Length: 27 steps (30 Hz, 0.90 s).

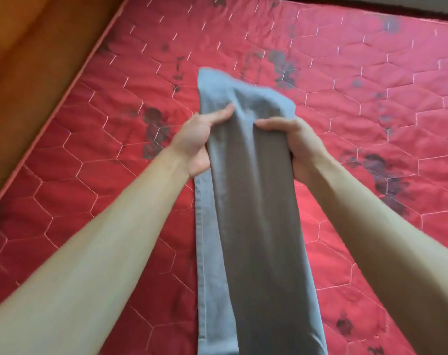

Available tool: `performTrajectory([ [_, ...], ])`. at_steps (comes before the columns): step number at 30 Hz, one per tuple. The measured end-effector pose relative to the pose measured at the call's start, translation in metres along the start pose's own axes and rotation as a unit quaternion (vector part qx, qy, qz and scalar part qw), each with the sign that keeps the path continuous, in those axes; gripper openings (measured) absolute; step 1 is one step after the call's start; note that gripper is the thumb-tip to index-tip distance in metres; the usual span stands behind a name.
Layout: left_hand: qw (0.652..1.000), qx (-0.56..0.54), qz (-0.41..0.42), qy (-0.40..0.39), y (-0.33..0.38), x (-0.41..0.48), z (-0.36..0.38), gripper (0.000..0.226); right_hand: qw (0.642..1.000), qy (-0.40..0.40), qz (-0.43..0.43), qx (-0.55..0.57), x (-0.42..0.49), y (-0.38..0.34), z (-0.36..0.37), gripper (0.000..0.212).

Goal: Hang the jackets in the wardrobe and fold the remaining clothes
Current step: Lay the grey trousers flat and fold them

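I see left hand (pixel 200 142) and right hand (pixel 294 147), fingers curled, gripping grey trousers (pixel 256 213). These lie lengthwise from the red mattress's (pixel 371 73) near edge.

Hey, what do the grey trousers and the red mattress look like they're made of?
The grey trousers look like matte woven cotton; a stitched seam runs down the side. The red mattress looks like quilted fabric with slight sheen: hexagon stitching, dark floral print.

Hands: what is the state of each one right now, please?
Left hand: holds the grey garment's left edge, thumb on top.
Right hand: grips its right edge, fingers curled.
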<state>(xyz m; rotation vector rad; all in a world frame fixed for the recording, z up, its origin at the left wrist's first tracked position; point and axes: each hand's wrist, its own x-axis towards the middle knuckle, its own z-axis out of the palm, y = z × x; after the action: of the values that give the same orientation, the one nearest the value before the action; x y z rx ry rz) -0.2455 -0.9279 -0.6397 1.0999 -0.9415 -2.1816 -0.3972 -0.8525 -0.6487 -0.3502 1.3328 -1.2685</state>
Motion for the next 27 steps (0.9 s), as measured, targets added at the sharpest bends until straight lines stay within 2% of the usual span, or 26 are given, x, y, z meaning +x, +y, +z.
performTrajectory([
  [2, 0.995, 0.028, 0.071, 0.066, 0.007, 0.023, -0.004, 0.028, 0.999, 0.009, -0.045, 0.014, 0.019, 0.001, 0.008, 0.040],
  [4, 0.985, 0.060, 0.099, 0.126, 0.000, 0.046, -0.013, 0.023, 0.995, 0.054, -0.079, -0.008, 0.040, 0.012, 0.011, 0.040],
  [5, 0.981, 0.080, 0.091, 0.149, -0.011, 0.059, -0.021, 0.025, 0.993, 0.082, -0.081, -0.035, 0.049, 0.023, 0.008, 0.041],
  [7, 0.971, 0.142, 0.042, 0.189, -0.039, 0.065, -0.039, 0.055, 0.983, 0.112, -0.048, -0.137, 0.057, 0.050, -0.005, 0.043],
  [8, 0.969, 0.162, 0.006, 0.185, -0.058, 0.062, -0.050, 0.063, 0.974, 0.106, -0.012, -0.202, 0.053, 0.064, -0.015, 0.044],
  [10, 0.967, 0.185, -0.068, 0.159, -0.100, 0.042, -0.066, 0.056, 0.946, 0.097, 0.054, -0.306, 0.036, 0.092, -0.041, 0.042],
  [11, 0.963, 0.194, -0.086, 0.164, -0.119, 0.030, -0.075, 0.061, 0.936, 0.101, 0.064, -0.332, 0.026, 0.106, -0.056, 0.041],
  [12, 0.959, 0.199, -0.086, 0.180, -0.135, 0.017, -0.082, 0.066, 0.933, 0.110, 0.069, -0.334, 0.014, 0.117, -0.072, 0.040],
  [14, 0.954, 0.194, -0.079, 0.215, -0.159, -0.008, -0.095, 0.055, 0.947, 0.112, 0.100, -0.283, -0.014, 0.134, -0.092, 0.040],
  [16, 0.954, 0.204, -0.100, 0.198, -0.174, -0.037, -0.100, 0.044, 0.954, 0.065, 0.145, -0.256, -0.048, 0.146, -0.100, 0.040],
  [19, 0.953, 0.232, -0.152, 0.126, -0.193, -0.091, -0.094, 0.038, 0.948, 0.009, 0.169, -0.268, -0.105, 0.168, -0.101, 0.039],
  [23, 0.934, 0.258, -0.245, 0.037, -0.230, -0.165, -0.083, 0.039, 0.970, 0.021, 0.176, -0.167, -0.168, 0.196, -0.095, 0.060],
  [25, 0.926, 0.243, -0.288, 0.017, -0.248, -0.198, -0.074, 0.037, 0.964, 0.043, 0.174, -0.196, -0.193, 0.210, -0.094, 0.064],
  [27, 0.928, 0.237, -0.286, 0.022, -0.263, -0.219, -0.071, 0.027, 0.941, 0.076, 0.166, -0.286, -0.215, 0.223, -0.094, 0.059],
])
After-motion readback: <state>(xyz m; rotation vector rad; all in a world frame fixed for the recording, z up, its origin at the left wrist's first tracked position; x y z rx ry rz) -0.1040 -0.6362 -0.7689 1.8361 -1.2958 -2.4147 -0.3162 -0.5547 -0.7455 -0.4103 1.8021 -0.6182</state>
